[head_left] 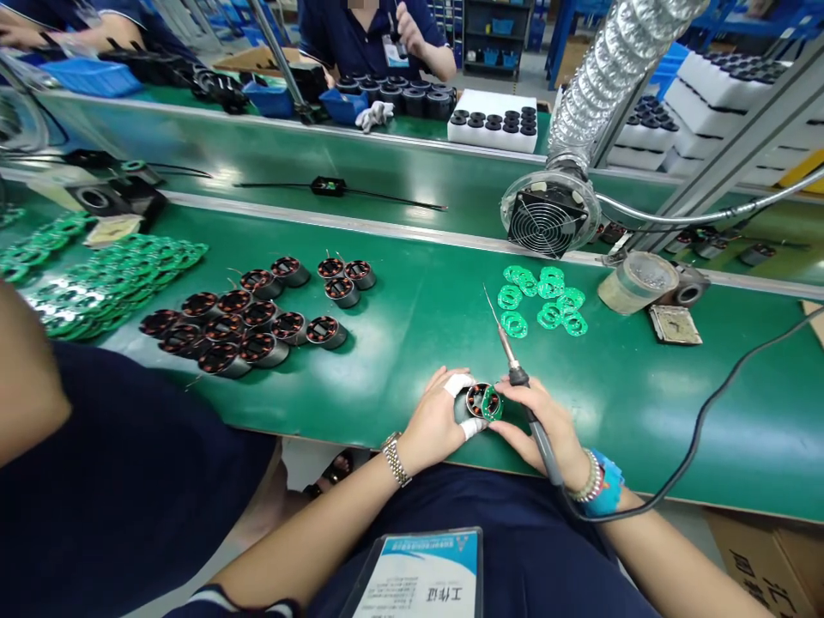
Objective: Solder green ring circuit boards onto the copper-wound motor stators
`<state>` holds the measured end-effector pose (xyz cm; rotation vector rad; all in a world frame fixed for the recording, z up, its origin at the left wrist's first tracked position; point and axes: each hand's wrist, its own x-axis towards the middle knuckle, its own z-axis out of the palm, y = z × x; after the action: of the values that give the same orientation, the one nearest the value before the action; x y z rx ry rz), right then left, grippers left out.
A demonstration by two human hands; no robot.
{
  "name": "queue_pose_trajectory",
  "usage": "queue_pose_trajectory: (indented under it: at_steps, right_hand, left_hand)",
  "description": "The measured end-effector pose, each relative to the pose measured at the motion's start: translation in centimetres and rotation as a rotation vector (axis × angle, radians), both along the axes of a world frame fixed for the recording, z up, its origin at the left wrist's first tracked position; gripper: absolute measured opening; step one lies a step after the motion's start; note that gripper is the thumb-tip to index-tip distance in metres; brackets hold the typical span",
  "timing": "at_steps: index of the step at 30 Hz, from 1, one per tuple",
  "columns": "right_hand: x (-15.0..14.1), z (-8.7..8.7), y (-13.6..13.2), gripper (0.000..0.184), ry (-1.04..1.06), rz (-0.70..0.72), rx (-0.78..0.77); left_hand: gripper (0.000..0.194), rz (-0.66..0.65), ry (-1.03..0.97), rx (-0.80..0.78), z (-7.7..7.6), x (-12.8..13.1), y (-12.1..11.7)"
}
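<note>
Hands are both pulled in at the bench edge, around one small motor stator [477, 400]. Left hand [435, 421] is closed around it, with white tape [459, 384] on two fingers. Right hand [547, 421] is closed pen-style on a soldering iron [548, 455], and its fingers sit right against the stator. A green ring [493, 403] sits on the stator's end over the copper windings, though the fingers hide part of it. Iron tip [493, 302] points up and away, clear of the stator.

Just past the stator there's a loose pile of green rings [544, 300], with a tape roll [637, 281] and a small metal tray [675, 324] further right. Left of the stator, a big group of stators [245, 318] stands on the green mat [644, 412], thin wires sticking out of a few, and a heap of green rings [109, 283] lies further out. A fume fan [547, 219] with a foil duct [618, 77] sits up and to the right of the stator. Straight ahead across the bench, a co-worker [373, 34] sits behind rows of black parts [399, 99], one hand raised near the chest.
</note>
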<state>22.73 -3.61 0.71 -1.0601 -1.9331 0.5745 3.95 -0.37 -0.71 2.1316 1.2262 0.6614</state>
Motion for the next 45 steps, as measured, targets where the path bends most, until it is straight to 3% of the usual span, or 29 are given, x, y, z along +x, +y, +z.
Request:
queue_pose_trajectory:
  at_steps: [6,14,19,23,28,31,34,37,45]
  right_hand:
    - [-0.9,1.1,1.7,0.035,-0.1,0.108,-0.021]
    - [0.5,0.5,2.4,0.034,-0.106,0.22,-0.073]
    - [0.4,0.7,2.7,0.033,-0.132,0.238,-0.091]
    - [0.2,0.6,2.5,0.034,-0.128,0.21,-0.044]
    - [0.2,0.1,2.0,0.035,-0.118,0.183,0.005]
    - [0.2,0.2,1.9,0.036,-0.118,0.186,0.003]
    - [-0.1,1.0,2.0,0.035,-0.098,0.161,0.004]
    - [-0.7,1.8,2.3,0.027,-0.051,0.12,0.04]
    - [-1.6,1.0,3.2,0.029,-0.107,0.183,0.175]
  left_hand:
    - [0.045,0.012,0.025,-0.021,0.1,0.1,0.0]
    - [0.047,0.004,-0.057,-0.053,0.1,-0.9,0.0]
    - [0.012,0.036,-0.311,-0.157,0.3,-2.6,0.4]
    - [0.009,-0.03,-0.37,-0.178,0.8,-3.0,0.9]
    - [0.014,-0.222,-0.28,-0.147,1.1,-3.6,1.1]
    - [0.009,-0.158,-0.353,-0.274,1.3,-2.9,1.0]
    - [0.01,-0.01,-0.534,-0.561,1.7,-1.5,1.1]
    - [0.015,0.038,-0.624,-0.779,2.1,-0.5,1.4]
    - [0.027,0.066,-0.635,-0.92,2.1,-0.9,1.8]
